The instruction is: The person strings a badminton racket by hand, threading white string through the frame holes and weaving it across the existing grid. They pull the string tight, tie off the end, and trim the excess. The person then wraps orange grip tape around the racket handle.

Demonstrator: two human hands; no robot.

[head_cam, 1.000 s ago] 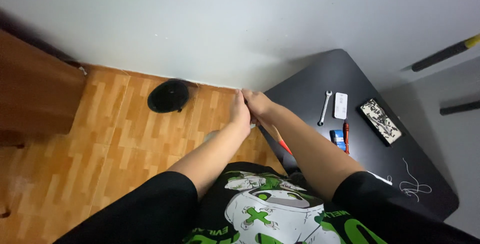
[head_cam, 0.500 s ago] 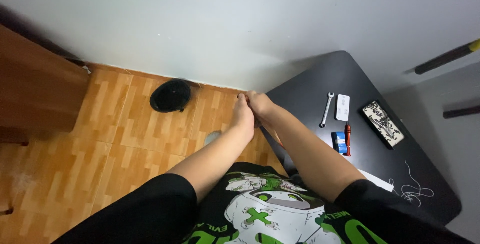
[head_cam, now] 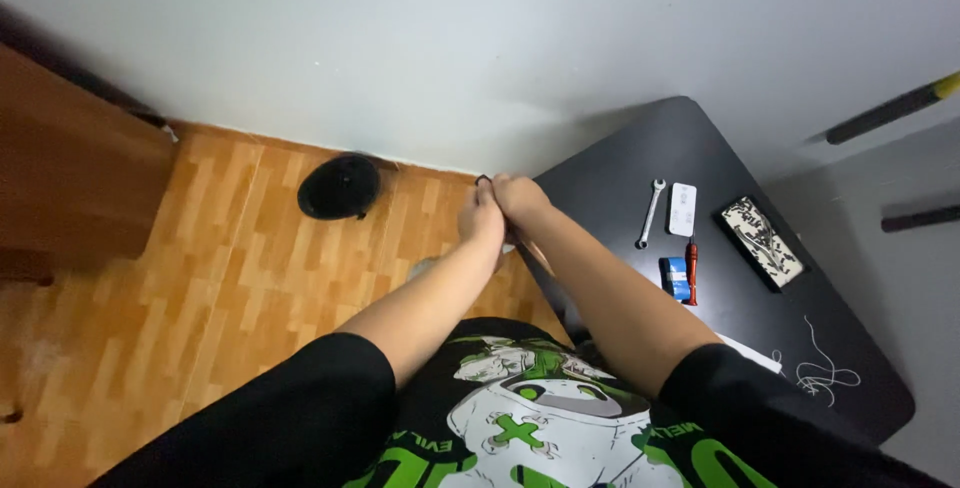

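Observation:
My left hand and my right hand are pressed together over the near corner of a black table. Their fingers are closed and meet on a small dark loop that sticks out at the fingertips. What the loop belongs to is hidden by the hands. A bit of something white shows just under them. Both forearms reach out from my black and green printed shirt.
On the table lie a silver wrench, a white flat device, a patterned phone, a blue box, a red-handled screwdriver and loose white thread. A black round object sits on the wooden floor beside wooden furniture.
My hands stay joined at the table corner and have barely shifted. The camera view has drifted slightly.

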